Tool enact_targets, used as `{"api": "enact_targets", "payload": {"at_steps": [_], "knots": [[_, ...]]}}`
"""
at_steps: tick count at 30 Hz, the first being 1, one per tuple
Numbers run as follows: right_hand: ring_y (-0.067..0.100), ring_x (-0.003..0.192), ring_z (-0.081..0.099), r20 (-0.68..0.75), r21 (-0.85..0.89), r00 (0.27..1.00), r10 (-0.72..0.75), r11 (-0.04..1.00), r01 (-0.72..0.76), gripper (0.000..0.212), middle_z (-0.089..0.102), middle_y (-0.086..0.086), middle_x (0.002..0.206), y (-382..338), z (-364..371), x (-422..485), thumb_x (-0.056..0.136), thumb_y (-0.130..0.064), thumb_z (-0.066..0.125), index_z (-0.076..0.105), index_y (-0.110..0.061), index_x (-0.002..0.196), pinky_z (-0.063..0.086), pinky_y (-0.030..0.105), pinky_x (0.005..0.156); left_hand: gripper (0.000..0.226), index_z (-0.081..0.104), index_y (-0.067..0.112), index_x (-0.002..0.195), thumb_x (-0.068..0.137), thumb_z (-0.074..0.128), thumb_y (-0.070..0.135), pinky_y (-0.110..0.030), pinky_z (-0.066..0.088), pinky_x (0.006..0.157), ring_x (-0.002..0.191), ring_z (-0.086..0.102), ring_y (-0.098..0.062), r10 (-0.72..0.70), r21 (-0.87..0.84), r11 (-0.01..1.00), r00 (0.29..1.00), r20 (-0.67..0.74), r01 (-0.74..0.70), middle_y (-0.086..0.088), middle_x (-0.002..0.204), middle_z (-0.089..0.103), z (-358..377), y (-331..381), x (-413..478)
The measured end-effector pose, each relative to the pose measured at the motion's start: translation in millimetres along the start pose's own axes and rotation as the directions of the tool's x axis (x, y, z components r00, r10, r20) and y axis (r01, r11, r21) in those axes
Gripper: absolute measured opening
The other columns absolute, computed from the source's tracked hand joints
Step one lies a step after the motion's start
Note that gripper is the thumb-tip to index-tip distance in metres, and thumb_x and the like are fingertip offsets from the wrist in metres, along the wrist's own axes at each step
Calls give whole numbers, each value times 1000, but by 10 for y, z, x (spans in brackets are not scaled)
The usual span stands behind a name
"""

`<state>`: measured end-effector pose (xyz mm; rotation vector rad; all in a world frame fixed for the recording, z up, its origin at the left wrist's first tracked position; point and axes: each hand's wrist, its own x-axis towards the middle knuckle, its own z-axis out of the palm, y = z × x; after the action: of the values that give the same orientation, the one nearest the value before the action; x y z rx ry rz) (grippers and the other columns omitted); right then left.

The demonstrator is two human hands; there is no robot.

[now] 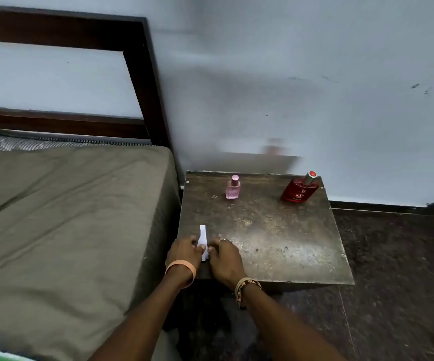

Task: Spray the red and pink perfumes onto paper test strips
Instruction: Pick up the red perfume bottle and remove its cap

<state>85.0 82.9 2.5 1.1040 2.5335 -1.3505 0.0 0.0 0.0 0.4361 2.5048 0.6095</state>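
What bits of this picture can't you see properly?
All in the head view:
- Paper strip: the left hand and right hand holding it cover its near end, so I cannot tell if it is one strip or several.
- Writing on the pink bottle and red bottle: too small and blurry to read.
- Smudge on the wall behind the table: too blurred to tell what it is.

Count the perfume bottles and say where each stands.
2. The pink bottle stands near the far edge of the table; the red bottle at its far right corner.
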Motion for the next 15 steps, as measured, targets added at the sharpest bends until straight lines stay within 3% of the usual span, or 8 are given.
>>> {"api": "enact_targets", "payload": {"at_steps": [3, 9, 12, 15], "knots": [[22, 99, 64, -11, 51, 1000, -4, 999, 5, 31, 73, 4, 105, 59, 48, 90, 94, -14, 45, 73, -15, 106, 52, 34, 84, 29, 65, 24, 105, 79, 69, 36, -34, 51, 83, 98, 63, -25, -14, -47, 999, 999, -48, 12, -3, 102, 68, 15, -20, 58], [21, 100, 61, -26, 90, 999, -31, 995, 33, 32, 73, 4, 104, 125, 101, 155, 91, -8, 46, 74, -16, 105, 46, 29, 78, 8, 67, 25, 79, 76, 71, 30, -30, 51, 74, 86, 66, -22, -72, -145, 987, 995, -64, 62, 2, 86, 71, 20, -17, 70], [21, 98, 61, -26, 105, 999, -41, 993, 44, 29, 73, 5, 101, 131, 119, 155, 90, -7, 47, 74, -14, 100, 49, 32, 82, 10, 64, 26, 71, 77, 71, 31, -28, 50, 72, 82, 65, -21, -70, -168, 984, 995, -72, 57, 3, 82, 70, 9, -9, 53], [16, 94, 67, -29, 186, 1000, 0, 983, 6, 26, 74, 1, 101, 112, 62, 132, 93, -12, 51, 75, -14, 104, 51, 27, 81, 14, 61, 27, 69, 77, 72, 25, -28, 51, 73, 80, 66, -18, -59, -230, 972, 996, -72, 41, 5, 76, 67, -18, -38, 42]]}}
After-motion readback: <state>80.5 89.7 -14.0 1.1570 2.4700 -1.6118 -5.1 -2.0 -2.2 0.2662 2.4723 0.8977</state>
